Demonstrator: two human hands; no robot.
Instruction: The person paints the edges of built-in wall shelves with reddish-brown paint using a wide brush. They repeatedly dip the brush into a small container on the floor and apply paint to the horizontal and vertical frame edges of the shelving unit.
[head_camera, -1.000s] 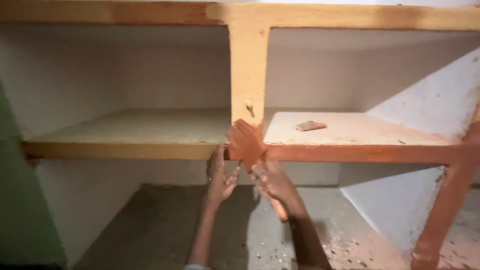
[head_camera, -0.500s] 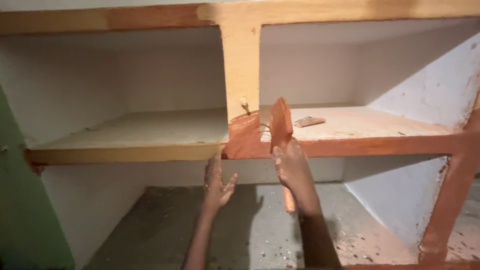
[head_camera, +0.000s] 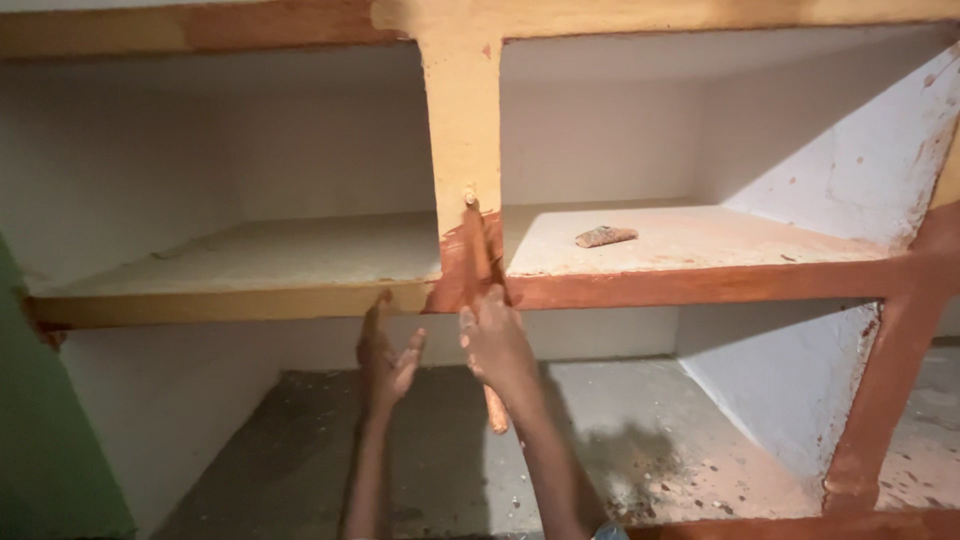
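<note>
My right hand (head_camera: 497, 345) grips a paintbrush (head_camera: 482, 262) with a reddish handle that sticks out below the fist. Its bristles stand upright against the lower part of the yellow wooden post (head_camera: 461, 130) between two shelf bays. Red-brown paint covers the foot of the post and the shelf's front edge (head_camera: 700, 285) to the right. My left hand (head_camera: 387, 352) hangs open just left of the brush, below the unpainted yellow edge (head_camera: 230, 305), holding nothing.
A small brownish lump (head_camera: 605, 236) lies on the right shelf board. White walls line the bays. A red-brown upright (head_camera: 885, 390) stands at the right. The lower floor (head_camera: 640, 450) is grey and paint-speckled. A green surface (head_camera: 40, 440) is at the far left.
The brush has turned upright and moved from the shelf edge up onto the foot of the post. My left hand stays open beside it. The view has shifted slightly.
</note>
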